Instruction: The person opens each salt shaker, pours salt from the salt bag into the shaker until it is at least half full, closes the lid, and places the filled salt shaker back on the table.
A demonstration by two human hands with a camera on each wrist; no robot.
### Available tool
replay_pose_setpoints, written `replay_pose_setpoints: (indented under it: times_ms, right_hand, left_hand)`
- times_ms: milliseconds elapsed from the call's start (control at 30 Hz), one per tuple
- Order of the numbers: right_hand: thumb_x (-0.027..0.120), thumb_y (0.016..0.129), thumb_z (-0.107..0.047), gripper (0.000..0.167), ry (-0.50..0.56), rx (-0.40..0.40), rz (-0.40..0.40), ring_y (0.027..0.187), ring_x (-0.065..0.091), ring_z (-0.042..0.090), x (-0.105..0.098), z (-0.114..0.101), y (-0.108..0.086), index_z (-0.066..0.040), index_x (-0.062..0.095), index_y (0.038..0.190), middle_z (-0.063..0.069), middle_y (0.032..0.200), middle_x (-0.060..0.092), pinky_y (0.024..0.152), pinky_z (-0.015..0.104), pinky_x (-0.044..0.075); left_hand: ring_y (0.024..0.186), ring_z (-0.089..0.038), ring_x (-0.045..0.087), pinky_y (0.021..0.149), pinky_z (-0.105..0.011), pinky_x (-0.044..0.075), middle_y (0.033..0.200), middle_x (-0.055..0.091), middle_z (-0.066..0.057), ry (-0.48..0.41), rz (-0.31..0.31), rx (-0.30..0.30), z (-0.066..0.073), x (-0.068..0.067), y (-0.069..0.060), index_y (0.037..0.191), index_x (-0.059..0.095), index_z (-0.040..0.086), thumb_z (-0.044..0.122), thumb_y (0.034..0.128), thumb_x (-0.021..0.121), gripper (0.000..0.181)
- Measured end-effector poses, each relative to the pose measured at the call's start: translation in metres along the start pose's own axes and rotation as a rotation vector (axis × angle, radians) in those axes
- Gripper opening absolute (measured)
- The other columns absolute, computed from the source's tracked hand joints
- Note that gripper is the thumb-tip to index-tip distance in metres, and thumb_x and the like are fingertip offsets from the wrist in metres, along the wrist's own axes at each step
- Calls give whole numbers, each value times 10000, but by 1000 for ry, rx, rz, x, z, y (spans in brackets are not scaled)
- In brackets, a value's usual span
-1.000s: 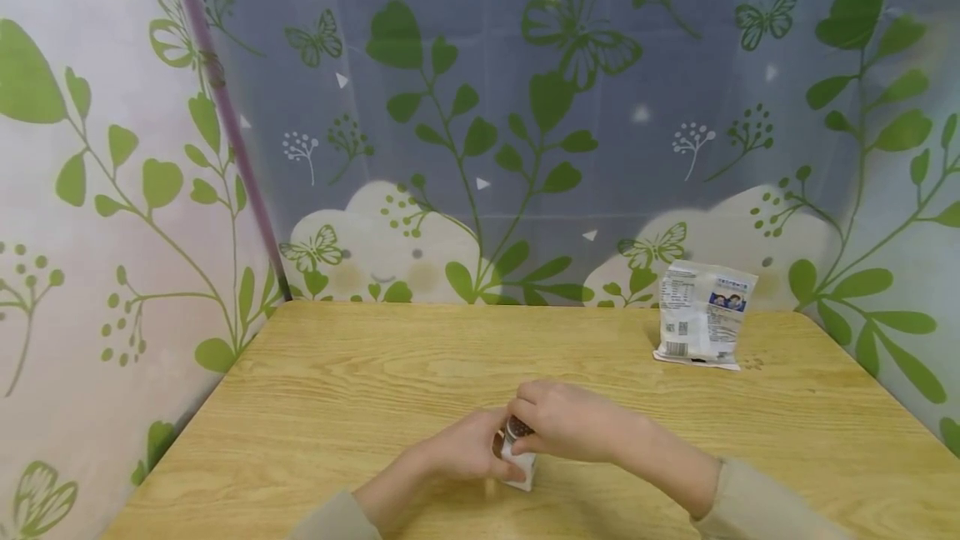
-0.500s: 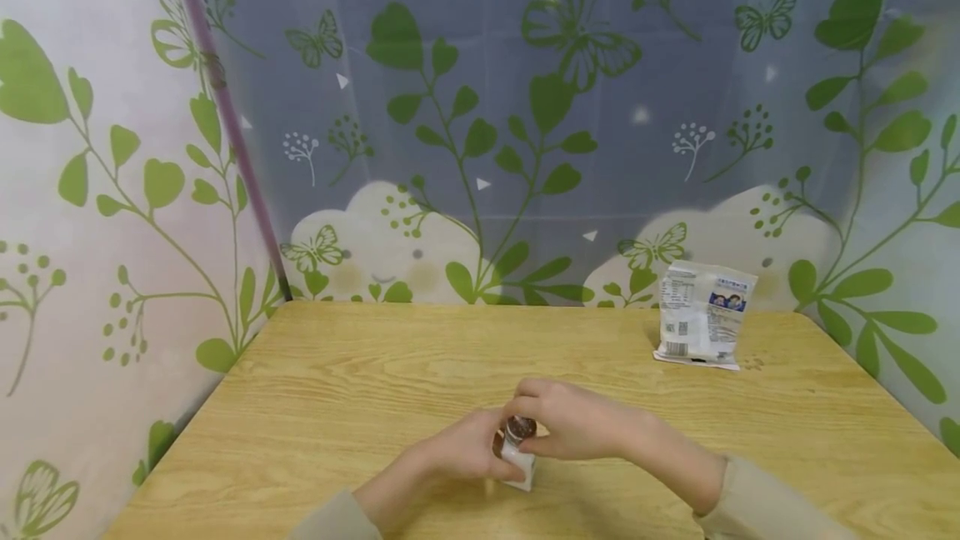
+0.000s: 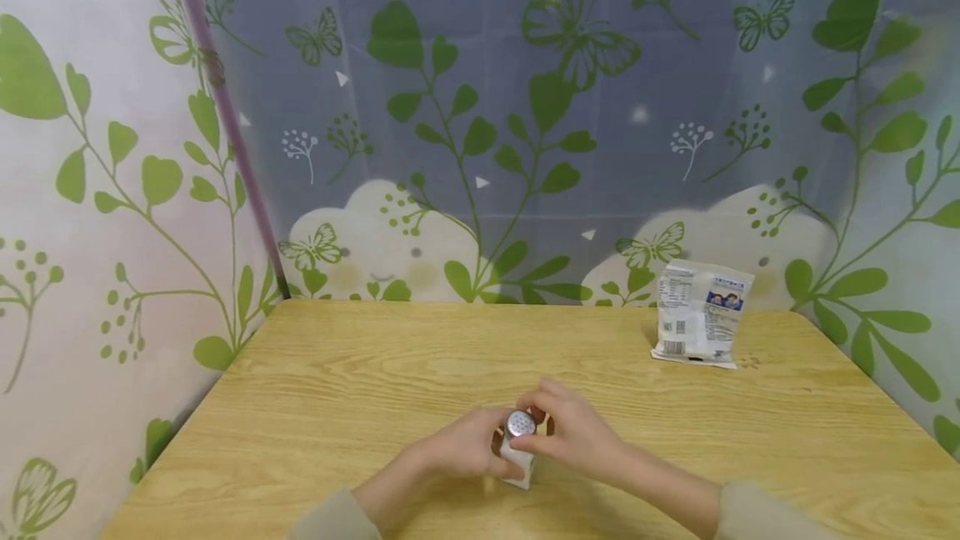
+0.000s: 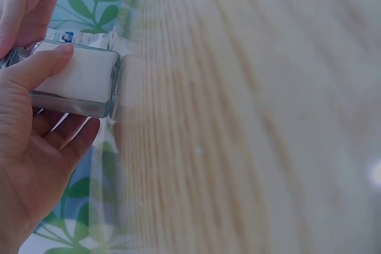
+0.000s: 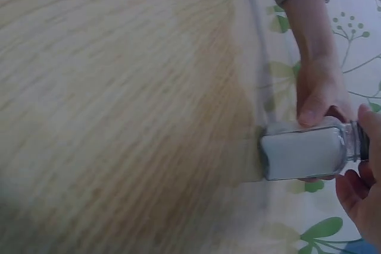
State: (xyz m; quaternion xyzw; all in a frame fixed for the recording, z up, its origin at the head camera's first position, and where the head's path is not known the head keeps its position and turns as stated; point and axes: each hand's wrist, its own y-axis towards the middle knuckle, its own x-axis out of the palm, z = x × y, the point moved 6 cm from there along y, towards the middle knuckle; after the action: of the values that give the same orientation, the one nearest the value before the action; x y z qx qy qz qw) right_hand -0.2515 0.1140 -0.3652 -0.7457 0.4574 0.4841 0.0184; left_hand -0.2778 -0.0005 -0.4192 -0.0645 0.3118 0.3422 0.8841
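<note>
A square clear-glass shaker [image 3: 517,467] filled with white granules stands on the table near its front. My left hand [image 3: 467,446] grips its body, thumb across one face, as the left wrist view shows on the glass shaker [image 4: 83,75]. At the top is a round, silvery cap [image 3: 521,423] pierced with small holes. The thumb and fingers of my right hand [image 3: 576,433] pinch this cap at its rim. In the right wrist view the cap [image 5: 362,141] looks dark between the fingers, and the shaker's neck shows below it.
A white printed packet [image 3: 701,315] stands upright at the back right of the wood-grain table [image 3: 375,357]. Patterned curtains [image 3: 480,148] with leaves and butterflies enclose the back and sides. A purplish pole [image 3: 225,107] slants down the left corner.
My right hand has turned around the cap, its wrist dropping lower, and more of the perforated top shows between the fingers. The left hand and the shaker's body have hardly moved.
</note>
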Motion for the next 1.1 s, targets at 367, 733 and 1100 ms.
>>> replay_pose_setpoints:
  times_ms: [367, 733, 1100]
  right_hand:
    - [740, 779, -236, 319, 64, 21, 118, 686, 464, 122, 5, 6, -10, -58, 626, 1017, -69, 812, 462, 531, 196, 442]
    - [733, 787, -252, 325, 208, 156, 129, 791, 469, 155, 11, 16, -16, -110, 625, 1059, -68, 855, 483, 608, 250, 460]
    - [697, 823, -239, 314, 224, 109, 115, 803, 462, 138, 11, 15, -16, -92, 607, 1085, -47, 889, 501, 604, 261, 464]
  left_hand:
    - [798, -27, 544, 704, -213, 468, 918, 577, 109, 1, 10, -7, 1, 0, 0, 1132, 575, 118, 138, 727, 751, 442]
    - [860, -28, 544, 743, -213, 461, 1021, 590, 125, 17, 19, 7, 1, 0, 0, 1197, 570, 117, 156, 722, 744, 507]
    - [849, -28, 546, 736, -214, 466, 1018, 589, 118, -4, 5, 8, 2, 0, -1, 1170, 573, 107, 148, 733, 738, 468]
